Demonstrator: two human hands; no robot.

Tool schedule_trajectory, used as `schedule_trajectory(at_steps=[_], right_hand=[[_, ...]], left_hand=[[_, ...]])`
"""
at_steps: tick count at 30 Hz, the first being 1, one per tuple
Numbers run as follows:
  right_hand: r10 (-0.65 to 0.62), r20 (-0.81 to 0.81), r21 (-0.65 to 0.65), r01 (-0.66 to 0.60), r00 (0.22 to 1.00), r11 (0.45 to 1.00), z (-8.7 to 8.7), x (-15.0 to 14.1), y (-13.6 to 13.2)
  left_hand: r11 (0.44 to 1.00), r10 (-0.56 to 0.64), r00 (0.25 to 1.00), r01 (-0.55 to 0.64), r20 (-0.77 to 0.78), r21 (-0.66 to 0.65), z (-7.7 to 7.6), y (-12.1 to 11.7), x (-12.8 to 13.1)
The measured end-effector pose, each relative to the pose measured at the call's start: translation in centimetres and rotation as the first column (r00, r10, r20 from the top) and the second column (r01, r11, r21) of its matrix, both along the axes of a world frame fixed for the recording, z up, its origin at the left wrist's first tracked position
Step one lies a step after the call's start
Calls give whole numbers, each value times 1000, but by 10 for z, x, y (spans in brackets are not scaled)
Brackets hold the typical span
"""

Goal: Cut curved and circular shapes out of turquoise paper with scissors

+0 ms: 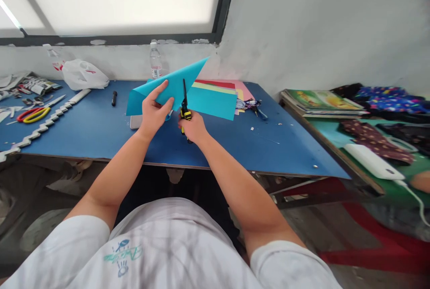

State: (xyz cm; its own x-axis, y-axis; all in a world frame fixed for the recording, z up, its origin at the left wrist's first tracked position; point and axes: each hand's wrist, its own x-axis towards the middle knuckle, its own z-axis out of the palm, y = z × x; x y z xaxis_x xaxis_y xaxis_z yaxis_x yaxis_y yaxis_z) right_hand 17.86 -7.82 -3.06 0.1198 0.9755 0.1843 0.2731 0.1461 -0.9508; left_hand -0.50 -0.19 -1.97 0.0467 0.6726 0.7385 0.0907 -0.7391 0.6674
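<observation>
My left hand grips a folded sheet of blue paper by its lower edge, thumb and fingers pinching it. The sheet is tilted, its upper right corner pointing up. In my right hand is a pair of black and yellow scissors, held upright with a dark blade in front of the paper. Whether the blades are apart I cannot tell. Behind lies another blue sheet, over a stack of red, yellow and pink paper. A pale flat object shows partly below the held sheet.
On the blue table at left lie red and yellow scissors, a folded paper strip and a black marker. A plastic bottle and a white bag stand by the wall. Books and a white power strip lie right.
</observation>
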Motion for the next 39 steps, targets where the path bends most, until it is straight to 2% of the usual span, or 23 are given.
schedule_trajectory(at_steps=[11, 18, 27, 30, 39], right_hand=[[14, 23, -31, -14, 1000, 999, -2, 2, -1], [30, 14, -41, -30, 999, 999, -5, 2, -2], [38, -19, -44, -39, 999, 998, -12, 1, 2], [44, -39, -38, -45, 998, 998, -13, 3, 2], [51, -86, -11, -52, 995, 999, -11, 1, -1]], left_hand=[[998, 26, 999, -29, 42, 61, 2, 0, -4], [988, 96, 993, -104, 69, 116, 1, 2, -3], [997, 71, 987, -73, 143, 3, 5, -5, -5], [997, 73, 988, -75, 137, 9, 7, -9, -3], [982, 188, 979, -184, 77, -48, 9, -17, 4]])
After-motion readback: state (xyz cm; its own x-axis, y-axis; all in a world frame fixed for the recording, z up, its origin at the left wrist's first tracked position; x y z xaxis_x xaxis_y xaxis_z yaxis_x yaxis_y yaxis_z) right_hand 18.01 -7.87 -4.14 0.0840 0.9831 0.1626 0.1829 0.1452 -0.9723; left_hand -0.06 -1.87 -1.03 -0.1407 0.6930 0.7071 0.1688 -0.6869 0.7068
